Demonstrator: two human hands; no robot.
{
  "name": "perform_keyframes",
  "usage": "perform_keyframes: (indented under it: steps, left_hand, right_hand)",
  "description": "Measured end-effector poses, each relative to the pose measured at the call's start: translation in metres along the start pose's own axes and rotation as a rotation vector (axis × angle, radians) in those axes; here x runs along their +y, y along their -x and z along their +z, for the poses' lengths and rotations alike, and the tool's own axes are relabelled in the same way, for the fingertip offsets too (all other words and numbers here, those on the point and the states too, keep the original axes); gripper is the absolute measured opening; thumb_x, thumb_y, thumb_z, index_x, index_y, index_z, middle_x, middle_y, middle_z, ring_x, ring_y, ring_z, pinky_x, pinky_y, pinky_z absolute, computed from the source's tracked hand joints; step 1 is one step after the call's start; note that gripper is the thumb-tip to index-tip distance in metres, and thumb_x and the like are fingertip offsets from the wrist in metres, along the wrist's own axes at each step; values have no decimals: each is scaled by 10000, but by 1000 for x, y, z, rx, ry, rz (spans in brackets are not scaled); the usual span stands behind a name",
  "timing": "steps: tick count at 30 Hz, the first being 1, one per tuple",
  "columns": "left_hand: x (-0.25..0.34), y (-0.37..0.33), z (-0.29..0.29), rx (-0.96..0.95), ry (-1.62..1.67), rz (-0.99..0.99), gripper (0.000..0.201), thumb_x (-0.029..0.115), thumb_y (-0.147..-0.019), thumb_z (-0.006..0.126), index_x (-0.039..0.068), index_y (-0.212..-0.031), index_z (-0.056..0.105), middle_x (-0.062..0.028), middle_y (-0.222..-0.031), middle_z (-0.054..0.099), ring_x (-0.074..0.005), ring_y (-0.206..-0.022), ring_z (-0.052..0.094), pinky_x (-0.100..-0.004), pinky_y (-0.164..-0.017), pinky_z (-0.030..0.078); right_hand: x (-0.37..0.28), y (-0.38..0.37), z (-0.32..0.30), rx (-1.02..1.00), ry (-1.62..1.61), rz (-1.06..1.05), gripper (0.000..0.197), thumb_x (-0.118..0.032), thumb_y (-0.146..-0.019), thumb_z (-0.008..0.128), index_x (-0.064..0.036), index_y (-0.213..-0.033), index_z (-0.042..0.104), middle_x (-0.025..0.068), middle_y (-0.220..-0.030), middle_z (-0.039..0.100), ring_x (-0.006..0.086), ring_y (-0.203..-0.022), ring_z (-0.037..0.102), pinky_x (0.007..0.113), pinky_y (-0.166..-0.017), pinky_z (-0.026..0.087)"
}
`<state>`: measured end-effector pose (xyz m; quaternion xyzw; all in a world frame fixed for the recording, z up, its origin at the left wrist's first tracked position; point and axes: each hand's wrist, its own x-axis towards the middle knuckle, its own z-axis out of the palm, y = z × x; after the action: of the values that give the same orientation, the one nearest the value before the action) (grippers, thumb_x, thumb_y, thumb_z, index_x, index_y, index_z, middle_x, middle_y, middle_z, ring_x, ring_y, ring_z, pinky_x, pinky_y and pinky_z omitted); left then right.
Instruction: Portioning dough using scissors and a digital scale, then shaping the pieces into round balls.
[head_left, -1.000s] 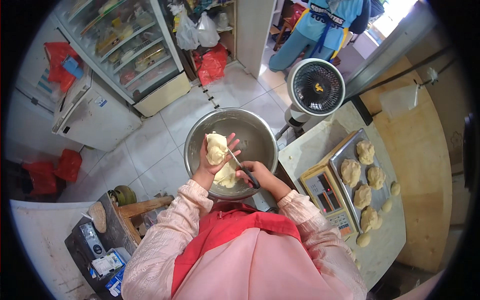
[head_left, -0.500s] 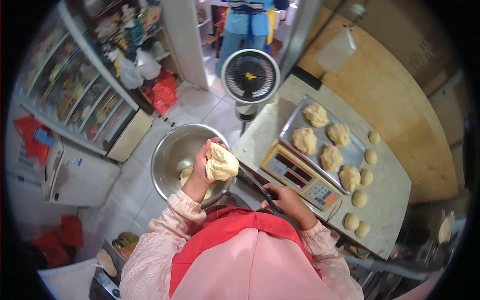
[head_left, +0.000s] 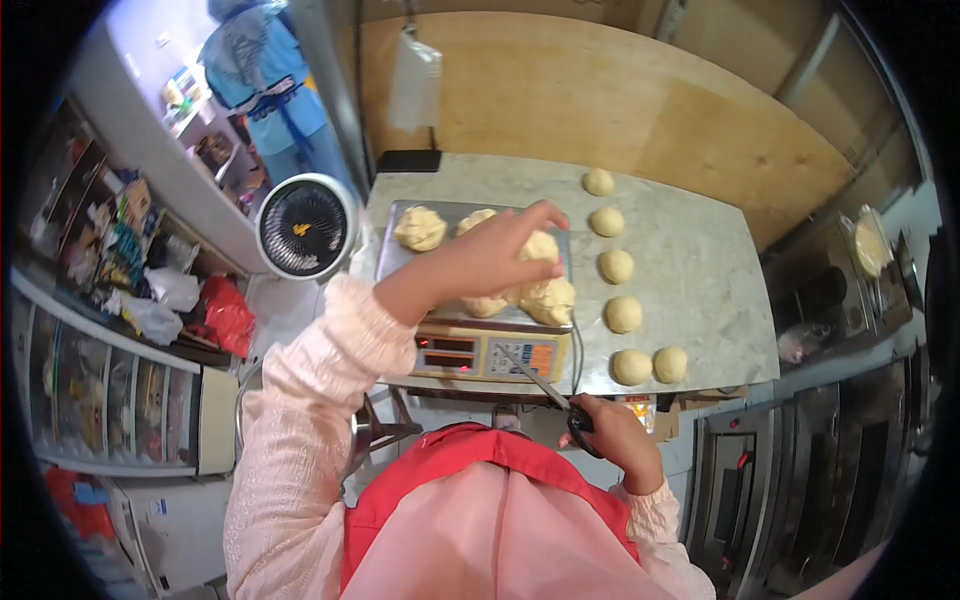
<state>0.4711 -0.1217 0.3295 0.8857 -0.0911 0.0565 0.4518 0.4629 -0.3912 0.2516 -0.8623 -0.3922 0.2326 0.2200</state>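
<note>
My left hand (head_left: 490, 255) reaches over the metal tray (head_left: 385, 245) on the scale, fingers apart. A rough dough lump (head_left: 541, 246) lies between its thumb and fingers; the hand hides part of it. Other rough lumps sit on the tray, among them a dough lump (head_left: 420, 229) at its left and another dough lump (head_left: 548, 302) at its near right corner. My right hand (head_left: 615, 436) is closed round the black handles of scissors (head_left: 545, 387). Their blades point up and left, over the front panel of the digital scale (head_left: 490, 355).
Several smooth dough balls (head_left: 617, 266) line the table (head_left: 690, 270) right of the tray. A round fan (head_left: 305, 227) stands at the table's left end. A person in blue (head_left: 265, 90) is beyond the doorway. Ovens (head_left: 790, 480) stand at the right.
My left hand has moved from above the steel bowl to the tray, and the dough it held now lies there. The view has turned right. The scissors stay in my right hand.
</note>
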Motion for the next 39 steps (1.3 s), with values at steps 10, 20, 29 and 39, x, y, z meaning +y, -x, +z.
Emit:
perform_keyframes:
  steps: [10, 20, 29, 39]
  left_hand:
    - [-82, -128, 27, -60, -353, -60, 221, 195, -692, 618, 26, -818, 551, -164, -791, 579, -301, -780, 546, -364, -673, 412]
    - [-149, -127, 40, -86, -388, -332, 292, 194, -672, 651, 27, -891, 553, -149, -747, 578, -287, -733, 559, -325, -636, 415]
    - [-108, -100, 7, -146, 91, -203, 435, 252, -781, 583, 97, -1147, 405, -121, -1210, 412, -201, -1119, 382, -327, -891, 328]
    - [-2, 48, 31, 417, 335, -88, 90, 117, -825, 503, 30, -849, 515, -98, -1029, 534, -158, -946, 498, -274, -809, 386]
  right_hand:
    - [52, 6, -18, -127, -36, 33, 319, -168, -702, 564, -36, -988, 515, 190, -842, 581, 342, -774, 557, 399, -656, 440]
    - [81, -27, -36, -311, 3, -123, 287, -155, -757, 466, -21, -1006, 515, 197, -847, 579, 343, -804, 553, 396, -689, 435]
    - [82, -61, -42, -437, 24, -345, 302, -163, -748, 464, -4, -1000, 511, 204, -815, 573, 346, -770, 557, 384, -679, 439]
    - [58, -89, -45, -488, 41, -508, 336, -191, -723, 482, 7, -993, 507, 216, -827, 563, 348, -780, 549, 389, -676, 436]
